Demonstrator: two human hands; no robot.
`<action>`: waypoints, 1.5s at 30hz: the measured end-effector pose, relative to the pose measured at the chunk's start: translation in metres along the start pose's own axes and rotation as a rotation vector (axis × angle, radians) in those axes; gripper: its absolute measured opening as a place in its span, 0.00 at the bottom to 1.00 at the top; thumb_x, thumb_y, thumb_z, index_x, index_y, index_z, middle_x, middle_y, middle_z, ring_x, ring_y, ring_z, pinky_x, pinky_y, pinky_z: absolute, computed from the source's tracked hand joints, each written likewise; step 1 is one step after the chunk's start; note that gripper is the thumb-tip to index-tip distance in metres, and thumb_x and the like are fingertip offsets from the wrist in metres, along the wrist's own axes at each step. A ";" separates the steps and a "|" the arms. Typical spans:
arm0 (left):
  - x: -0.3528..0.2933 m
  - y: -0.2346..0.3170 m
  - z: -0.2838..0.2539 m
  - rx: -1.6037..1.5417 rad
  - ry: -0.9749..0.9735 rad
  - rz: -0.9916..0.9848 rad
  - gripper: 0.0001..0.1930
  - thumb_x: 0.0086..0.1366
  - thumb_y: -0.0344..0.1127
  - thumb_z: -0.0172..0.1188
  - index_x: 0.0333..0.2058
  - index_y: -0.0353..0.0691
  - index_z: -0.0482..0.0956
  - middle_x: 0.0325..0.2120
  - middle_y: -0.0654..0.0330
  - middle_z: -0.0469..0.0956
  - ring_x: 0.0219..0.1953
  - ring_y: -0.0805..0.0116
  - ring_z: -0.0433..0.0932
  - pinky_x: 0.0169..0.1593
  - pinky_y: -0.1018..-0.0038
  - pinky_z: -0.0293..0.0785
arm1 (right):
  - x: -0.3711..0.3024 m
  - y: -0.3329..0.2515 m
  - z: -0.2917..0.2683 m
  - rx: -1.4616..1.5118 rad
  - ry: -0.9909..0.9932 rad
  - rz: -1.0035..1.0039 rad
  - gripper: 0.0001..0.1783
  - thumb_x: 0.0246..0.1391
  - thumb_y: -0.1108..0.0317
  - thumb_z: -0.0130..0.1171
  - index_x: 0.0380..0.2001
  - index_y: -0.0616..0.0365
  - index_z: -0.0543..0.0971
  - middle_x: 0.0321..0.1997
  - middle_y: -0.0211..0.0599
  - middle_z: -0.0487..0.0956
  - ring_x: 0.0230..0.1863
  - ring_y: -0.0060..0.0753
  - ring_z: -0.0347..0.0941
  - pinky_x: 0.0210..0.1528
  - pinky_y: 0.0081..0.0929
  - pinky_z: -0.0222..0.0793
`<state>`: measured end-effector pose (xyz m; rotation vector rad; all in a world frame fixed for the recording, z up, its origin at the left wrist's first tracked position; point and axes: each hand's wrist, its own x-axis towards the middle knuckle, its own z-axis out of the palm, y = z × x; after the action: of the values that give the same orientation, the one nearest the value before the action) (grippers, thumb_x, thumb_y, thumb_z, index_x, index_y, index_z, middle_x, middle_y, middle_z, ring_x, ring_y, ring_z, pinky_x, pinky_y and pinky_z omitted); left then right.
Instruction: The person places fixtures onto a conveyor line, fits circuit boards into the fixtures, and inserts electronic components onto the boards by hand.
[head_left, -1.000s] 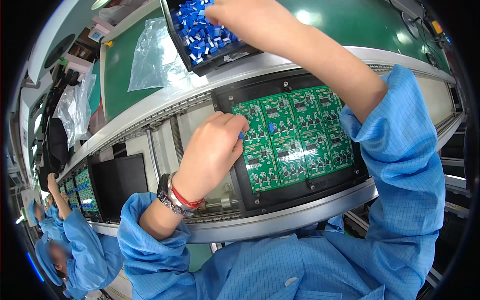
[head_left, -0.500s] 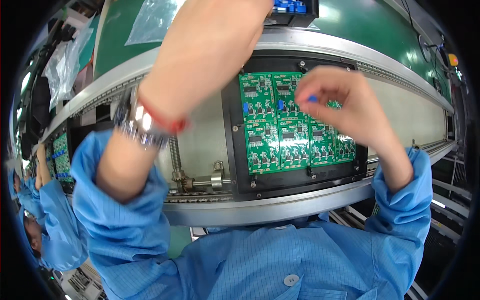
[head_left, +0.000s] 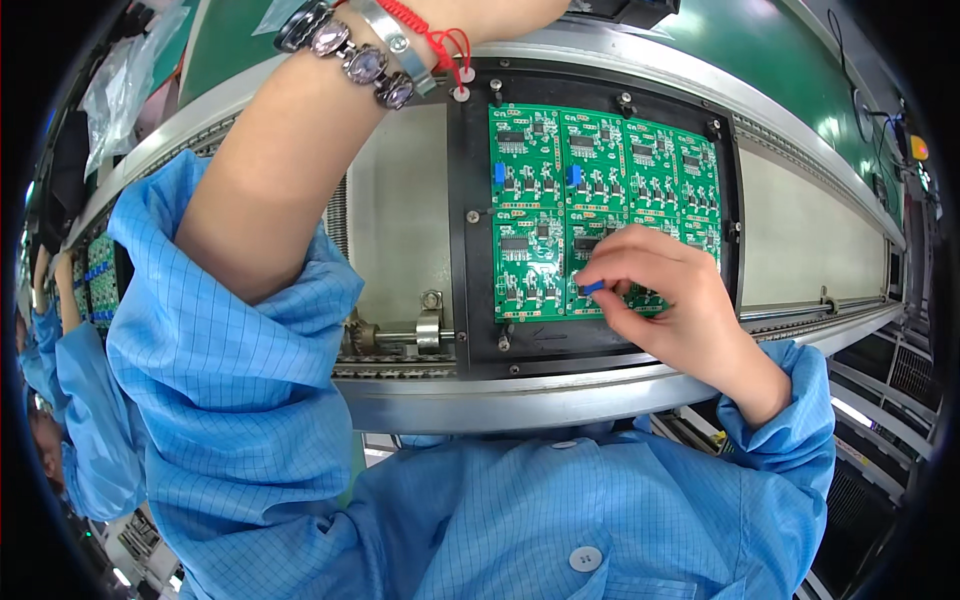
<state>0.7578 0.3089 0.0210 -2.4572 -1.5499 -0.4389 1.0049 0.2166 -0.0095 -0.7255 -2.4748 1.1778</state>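
Between the thumb and fingers of my right hand (head_left: 660, 285) is a small blue block-shaped electronic component (head_left: 593, 287). The hand holds it over the near row of a green circuit board panel (head_left: 530, 270), at the second board from the left; whether it touches the board I cannot tell. Two similar blue parts stand on the far row, a first one (head_left: 499, 173) and a second one (head_left: 574, 175). My left hand (head_left: 510, 15) reaches to the top edge beside a black bin (head_left: 640, 10), and its fingers are out of sight.
A black frame with screw posts (head_left: 480, 290) surrounds the panel on a conveyor with metal rails (head_left: 480, 395). Beyond lies a green work surface (head_left: 740, 60). A shaft with a collar (head_left: 430, 330) sits left of the frame. At the far left a co-worker's blue sleeve (head_left: 95, 400) shows near more boards.
My right hand has come nearer to me, from the far row to the near row, still pinching the blue component. My left arm has stretched farther away and the view has shifted.
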 end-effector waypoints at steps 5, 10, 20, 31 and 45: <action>-0.003 0.016 -0.001 -0.084 0.020 -0.047 0.12 0.56 0.33 0.53 0.22 0.30 0.79 0.22 0.43 0.78 0.29 0.46 0.79 0.37 0.58 0.76 | 0.000 0.000 0.005 0.025 -0.016 0.069 0.17 0.41 0.86 0.61 0.37 0.60 0.76 0.37 0.36 0.76 0.32 0.27 0.73 0.33 0.21 0.71; -0.005 0.011 0.007 -0.081 0.114 -0.067 0.10 0.55 0.32 0.54 0.22 0.30 0.79 0.22 0.44 0.77 0.29 0.46 0.79 0.38 0.57 0.75 | 0.002 -0.005 0.005 -0.010 -0.003 0.055 0.17 0.41 0.87 0.61 0.37 0.60 0.75 0.36 0.36 0.76 0.31 0.27 0.72 0.32 0.21 0.70; -0.001 0.009 0.007 -0.242 0.514 0.214 0.06 0.54 0.23 0.52 0.28 0.32 0.78 0.26 0.47 0.77 0.31 0.47 0.77 0.38 0.60 0.74 | 0.003 -0.005 0.006 -0.067 -0.031 -0.025 0.17 0.41 0.87 0.60 0.37 0.60 0.74 0.36 0.36 0.75 0.32 0.28 0.72 0.32 0.21 0.70; -0.061 0.045 -0.035 -1.018 0.116 -0.357 0.06 0.58 0.24 0.58 0.35 0.34 0.80 0.35 0.54 0.79 0.37 0.61 0.78 0.42 0.70 0.75 | 0.011 -0.017 0.006 -0.365 -0.152 -0.123 0.15 0.42 0.81 0.61 0.36 0.60 0.73 0.38 0.42 0.75 0.37 0.46 0.74 0.39 0.33 0.72; -0.160 0.097 -0.025 -1.125 -0.145 -0.520 0.17 0.48 0.15 0.63 0.39 0.37 0.82 0.38 0.57 0.77 0.40 0.67 0.77 0.43 0.76 0.73 | 0.143 0.027 -0.092 -0.610 0.363 -0.529 0.07 0.51 0.73 0.54 0.31 0.65 0.78 0.32 0.53 0.79 0.36 0.51 0.77 0.40 0.38 0.73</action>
<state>0.7771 0.1241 -0.0136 -2.7211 -2.4801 -1.6274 0.9383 0.3697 0.0343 -0.3283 -2.4674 0.0862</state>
